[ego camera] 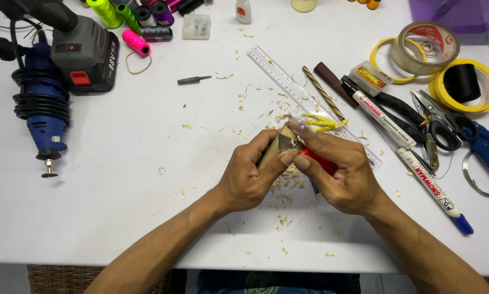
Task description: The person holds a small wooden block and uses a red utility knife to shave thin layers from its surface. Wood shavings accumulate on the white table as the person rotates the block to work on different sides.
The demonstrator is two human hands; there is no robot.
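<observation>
Head view, looking down on a white desk (146,179). The left hand (250,177) wraps a small wooden block (280,146) held above the middle of the desk, its grip closed around the block's lower half, thumb pressed near the top. The right hand (340,174) is closed on a red-handled knife (318,159), whose blade end meets the block's upper edge; the blade itself is mostly hidden by the fingers. Pale wood shavings (288,185) lie scattered beneath and around both hands.

Handling, as judged: the block looks light, stiff and dry, unlikely to slip; a hold low on its body, clear of the cut edge, seems soundest. The knife calls for a firm hold on the handle only.

Surroundings: a clear ruler (288,81) and a striped pencil (323,93) lie just beyond the hands; markers (383,117), scissors (446,125) and tape rolls (427,46) sit to the right; a blue rotary tool (43,109) and thread spools (135,22) to the left. A small clear plastic box (196,26) stands near the spools; its contents cannot be made out.
</observation>
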